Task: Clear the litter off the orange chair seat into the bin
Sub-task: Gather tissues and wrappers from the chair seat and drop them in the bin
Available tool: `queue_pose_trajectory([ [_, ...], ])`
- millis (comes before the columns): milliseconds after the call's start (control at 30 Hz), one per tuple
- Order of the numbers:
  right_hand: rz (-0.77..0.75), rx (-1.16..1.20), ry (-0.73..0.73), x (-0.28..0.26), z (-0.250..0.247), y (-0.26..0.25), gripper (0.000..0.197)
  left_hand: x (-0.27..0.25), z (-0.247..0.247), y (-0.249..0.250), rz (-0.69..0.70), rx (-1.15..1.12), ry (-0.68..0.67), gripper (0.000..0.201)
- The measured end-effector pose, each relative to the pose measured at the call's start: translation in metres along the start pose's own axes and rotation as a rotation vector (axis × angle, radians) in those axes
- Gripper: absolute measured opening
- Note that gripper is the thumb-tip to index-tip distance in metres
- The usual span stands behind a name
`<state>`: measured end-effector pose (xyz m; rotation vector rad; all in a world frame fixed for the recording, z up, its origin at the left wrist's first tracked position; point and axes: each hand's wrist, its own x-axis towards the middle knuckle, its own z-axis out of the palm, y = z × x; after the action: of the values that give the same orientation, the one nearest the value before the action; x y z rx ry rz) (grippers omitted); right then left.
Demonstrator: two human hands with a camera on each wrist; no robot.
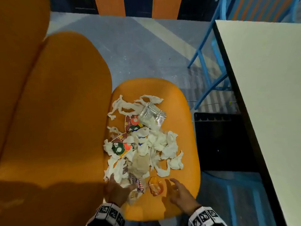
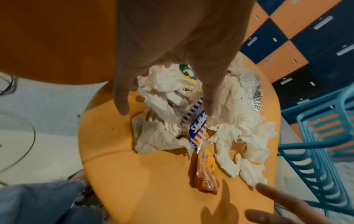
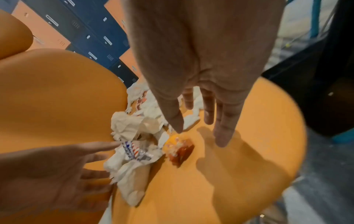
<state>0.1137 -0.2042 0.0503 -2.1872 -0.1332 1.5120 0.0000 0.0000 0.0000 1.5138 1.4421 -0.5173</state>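
The orange chair seat (image 1: 182,111) carries a heap of litter: white tissues (image 1: 156,144), printed paper cup pieces (image 1: 120,145), a silver foil pouch (image 1: 151,115) and a brown napkin (image 1: 140,163). At the near edge lie a blue, red and white striped wrapper (image 2: 198,128) and a clear orange wrapper (image 3: 180,150). My left hand (image 1: 122,183) is spread over the near tissues, one straight finger touching the striped wrapper. My right hand (image 3: 200,134) hovers flat beside the orange wrapper, holding nothing. A black bin (image 1: 219,141) stands right of the seat.
The chair's tall orange back (image 1: 57,103) rises on the left. A white table (image 1: 268,95) runs along the right, above the bin. A blue chair frame (image 1: 210,62) stands behind the bin. Orange and dark blue lockers (image 3: 91,34) line the far wall.
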Motion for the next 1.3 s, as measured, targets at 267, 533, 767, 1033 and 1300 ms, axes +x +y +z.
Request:
queue_pose_trajectory([
  [267,-0.085,0.317,-0.061,0.051,0.034,-0.026,0.046,0.012,0.045,0.022,0.014,-0.344,-0.09,0.127],
  [533,-0.394,0.007,0.106,0.058,-0.012,-0.068,0.045,0.015,0.024,0.028,0.132,-0.377,-0.007,0.031],
  [767,0.132,0.318,0.405,0.108,-0.069,-0.036,0.087,0.027,-0.019,0.018,0.242,-0.334,0.299,0.033],
  [1033,0.13,0.612,0.221,0.126,-0.049,-0.082,0.093,0.076,-0.023,0.06,0.108,-0.45,0.248,0.08],
  [1300,-0.008,0.476,0.118,0.137,-0.009,-0.12,0.099,0.067,-0.011,0.113,0.173,-0.478,-0.021,0.085],
])
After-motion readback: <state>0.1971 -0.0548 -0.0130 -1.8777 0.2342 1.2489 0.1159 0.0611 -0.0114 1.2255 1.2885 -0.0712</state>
